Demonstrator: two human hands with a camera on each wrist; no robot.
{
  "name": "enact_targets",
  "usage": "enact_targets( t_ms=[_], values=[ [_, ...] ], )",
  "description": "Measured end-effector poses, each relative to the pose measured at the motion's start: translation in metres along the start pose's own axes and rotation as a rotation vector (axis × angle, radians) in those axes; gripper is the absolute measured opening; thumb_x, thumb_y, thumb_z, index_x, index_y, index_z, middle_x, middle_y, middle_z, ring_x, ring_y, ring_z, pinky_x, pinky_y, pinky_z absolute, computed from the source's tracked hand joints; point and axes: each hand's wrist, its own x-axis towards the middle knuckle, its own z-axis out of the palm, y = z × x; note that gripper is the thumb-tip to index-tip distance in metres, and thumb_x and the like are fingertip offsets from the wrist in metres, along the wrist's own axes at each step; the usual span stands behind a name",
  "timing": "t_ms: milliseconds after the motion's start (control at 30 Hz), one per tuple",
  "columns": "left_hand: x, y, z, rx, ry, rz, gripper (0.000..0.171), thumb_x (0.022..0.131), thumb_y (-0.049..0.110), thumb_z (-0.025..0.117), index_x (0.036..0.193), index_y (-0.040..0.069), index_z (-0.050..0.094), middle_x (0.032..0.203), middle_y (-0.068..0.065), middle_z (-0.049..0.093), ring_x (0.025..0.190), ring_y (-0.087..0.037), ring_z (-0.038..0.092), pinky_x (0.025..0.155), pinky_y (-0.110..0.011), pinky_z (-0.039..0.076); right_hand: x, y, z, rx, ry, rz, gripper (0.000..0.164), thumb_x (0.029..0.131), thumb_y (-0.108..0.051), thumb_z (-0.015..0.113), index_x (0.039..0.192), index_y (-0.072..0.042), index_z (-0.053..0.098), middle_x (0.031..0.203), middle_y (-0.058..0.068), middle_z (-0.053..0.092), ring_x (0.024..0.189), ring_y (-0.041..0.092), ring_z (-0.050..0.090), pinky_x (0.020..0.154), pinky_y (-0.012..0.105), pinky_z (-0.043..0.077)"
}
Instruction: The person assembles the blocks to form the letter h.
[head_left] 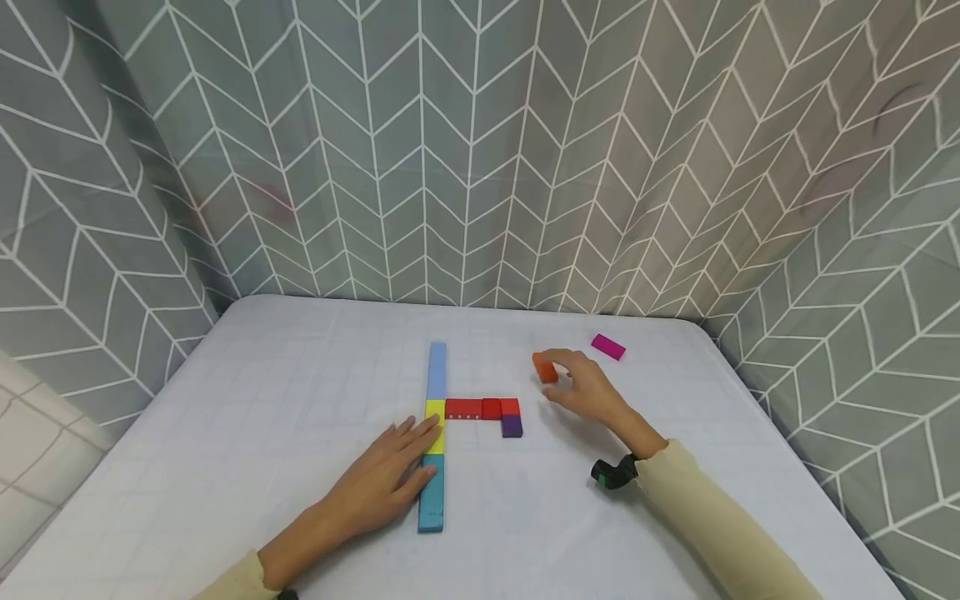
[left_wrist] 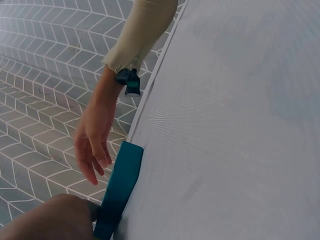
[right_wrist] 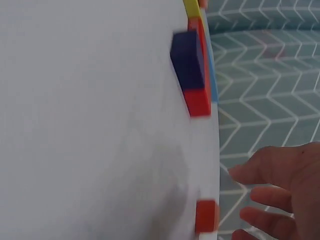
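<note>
My left hand (head_left: 378, 475) lies flat, its fingertips on a yellow block (head_left: 435, 408) and its thumb against a teal block (head_left: 431, 508). These blocks form one upright column, topped by light blue blocks (head_left: 437, 371). From the yellow part a row of red blocks (head_left: 463, 408) runs right, with a dark purple block (head_left: 512, 427) below its right end. My right hand (head_left: 588, 387) hovers by an orange block (head_left: 543, 368), thumb and fingers parted. In the right wrist view its fingers stand apart from that block (right_wrist: 206, 217).
A magenta block (head_left: 608, 347) lies alone beyond my right hand, near the back of the white-covered table (head_left: 300, 375). Patterned grey curtains (head_left: 450, 167) hang behind and at both sides. A dark wrist camera (head_left: 615, 472) sits on my right wrist.
</note>
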Motion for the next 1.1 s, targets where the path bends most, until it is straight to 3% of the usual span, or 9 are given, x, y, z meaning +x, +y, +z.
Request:
enact_targets(
  t_ms=[200, 467, 600, 867, 1100],
  values=[
    [-0.001, 0.000, -0.001, 0.005, -0.006, -0.012, 0.061, 0.108, 0.040, 0.056, 0.159, 0.010, 0.044, 0.166, 0.000, 0.035, 0.153, -0.032, 0.026, 0.123, -0.053, 0.020, 0.009, 0.020, -0.007, 0.006, -0.072, -0.021, 0.050, 0.089, 0.006, 0.069, 0.138, 0.004, 0.062, 0.148, 0.028, 0.052, 0.135, 0.050, 0.046, 0.111, 0.066, 0.036],
    [-0.004, 0.001, -0.001, -0.003, -0.020, -0.031, 0.061, 0.108, 0.040, 0.056, 0.160, 0.011, 0.043, 0.167, 0.002, 0.034, 0.154, -0.030, 0.025, 0.124, -0.052, 0.019, 0.015, 0.026, -0.006, 0.024, -0.179, -0.037, 0.045, 0.091, 0.012, 0.061, 0.135, 0.007, 0.060, 0.150, 0.031, 0.048, 0.137, 0.052, 0.044, 0.113, 0.065, 0.035],
    [-0.003, 0.001, -0.001, -0.004, -0.023, -0.022, 0.061, 0.108, 0.040, 0.055, 0.160, 0.011, 0.043, 0.167, 0.001, 0.034, 0.154, -0.031, 0.025, 0.124, -0.053, 0.019, 0.016, 0.028, -0.007, 0.032, -0.220, -0.052, 0.042, 0.093, 0.011, 0.062, 0.134, 0.005, 0.060, 0.146, 0.029, 0.053, 0.137, 0.050, 0.045, 0.113, 0.064, 0.036],
    [-0.001, 0.000, -0.001, 0.009, -0.012, -0.006, 0.060, 0.109, 0.040, 0.054, 0.160, 0.010, 0.043, 0.167, 0.001, 0.034, 0.153, -0.031, 0.026, 0.124, -0.052, 0.020, 0.012, 0.031, -0.006, 0.041, -0.164, -0.064, 0.034, 0.090, -0.001, 0.079, 0.122, 0.001, 0.066, 0.128, 0.018, 0.065, 0.125, 0.040, 0.056, 0.110, 0.059, 0.042],
    [-0.001, 0.000, 0.000, 0.006, -0.010, -0.003, 0.060, 0.109, 0.040, 0.055, 0.159, 0.009, 0.043, 0.166, 0.000, 0.034, 0.153, -0.032, 0.026, 0.123, -0.053, 0.020, 0.007, 0.028, -0.005, 0.036, -0.124, -0.032, 0.032, 0.088, -0.005, 0.083, 0.118, -0.002, 0.069, 0.122, 0.013, 0.068, 0.119, 0.035, 0.060, 0.107, 0.056, 0.046]
  ],
)
